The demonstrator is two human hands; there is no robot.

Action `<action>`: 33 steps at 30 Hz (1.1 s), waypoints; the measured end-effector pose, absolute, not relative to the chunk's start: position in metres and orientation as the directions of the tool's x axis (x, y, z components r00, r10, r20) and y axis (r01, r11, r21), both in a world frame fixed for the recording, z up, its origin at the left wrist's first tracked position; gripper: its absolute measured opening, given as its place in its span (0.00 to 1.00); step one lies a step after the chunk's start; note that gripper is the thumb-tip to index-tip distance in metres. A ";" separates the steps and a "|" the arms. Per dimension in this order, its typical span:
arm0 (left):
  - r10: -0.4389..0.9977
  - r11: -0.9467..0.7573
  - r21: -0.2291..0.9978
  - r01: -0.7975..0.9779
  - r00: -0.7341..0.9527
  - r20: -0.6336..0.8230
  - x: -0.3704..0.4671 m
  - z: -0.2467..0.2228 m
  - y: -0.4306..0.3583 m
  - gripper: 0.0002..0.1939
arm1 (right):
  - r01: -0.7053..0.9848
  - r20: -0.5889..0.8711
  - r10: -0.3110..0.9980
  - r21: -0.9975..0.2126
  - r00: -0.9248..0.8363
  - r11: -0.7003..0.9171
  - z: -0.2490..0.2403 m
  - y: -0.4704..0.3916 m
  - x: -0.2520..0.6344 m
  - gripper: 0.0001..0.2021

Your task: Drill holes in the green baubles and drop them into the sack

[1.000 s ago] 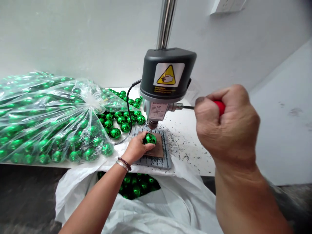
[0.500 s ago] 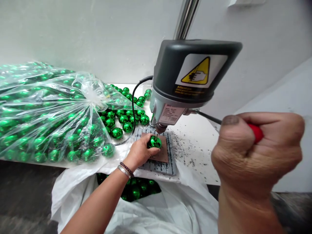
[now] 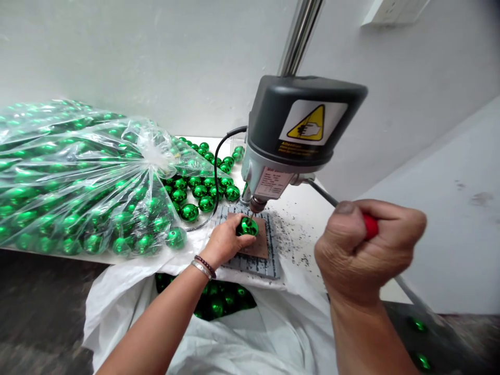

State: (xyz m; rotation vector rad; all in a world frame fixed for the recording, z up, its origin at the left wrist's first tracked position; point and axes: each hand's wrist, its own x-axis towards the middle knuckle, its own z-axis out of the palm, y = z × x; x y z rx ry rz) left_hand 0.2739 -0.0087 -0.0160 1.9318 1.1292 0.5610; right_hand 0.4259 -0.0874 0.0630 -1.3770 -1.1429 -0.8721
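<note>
Under the chuck of a small drill press (image 3: 291, 133), my left hand (image 3: 226, 242) pinches a shiny green bauble (image 3: 249, 227) between thumb and fingers. The bauble rests on a brown square pad (image 3: 260, 248) over the grey drill base (image 3: 272, 266). The drill bit (image 3: 252, 214) comes down to the top of the bauble; whether it has gone in I cannot tell. My right hand (image 3: 367, 247) is wrapped round the red knob (image 3: 371, 226) of the feed lever (image 3: 322, 191), to the right of the drill head.
A tied clear plastic bag (image 3: 86, 182) full of green baubles covers the left of the table. Loose baubles (image 3: 203, 198) lie beside it, near a black cable (image 3: 216, 172). Dark shavings (image 3: 300, 252) are scattered on the right. A white cloth (image 3: 273, 328) hangs in front, with more baubles below.
My right hand, holding the lever knob, has shifted left and slightly lower in view. The view has moved a little, showing more baubles at lower right. My left hand keeps its hold on the bauble.
</note>
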 end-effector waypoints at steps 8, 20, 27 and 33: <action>0.867 -0.290 0.809 0.512 0.497 -0.003 0.275 -0.018 -0.008 0.19 | 0.961 0.968 0.140 -0.229 0.208 0.156 0.050 -0.084 0.427 0.03; 0.883 -0.283 0.809 0.516 0.470 0.009 0.275 -0.021 -0.007 0.23 | 0.964 0.962 0.176 -0.234 0.211 0.128 0.066 -0.082 0.433 0.04; 0.866 -0.254 0.883 0.395 0.500 0.025 0.265 -0.014 -0.017 0.22 | 0.781 0.668 0.490 -0.623 0.560 -0.044 0.163 -0.056 0.433 0.09; 0.818 -0.248 0.904 0.347 0.575 0.004 0.222 -0.006 -0.038 0.24 | 0.781 0.681 0.453 -0.622 0.575 -0.058 0.158 -0.052 0.431 0.08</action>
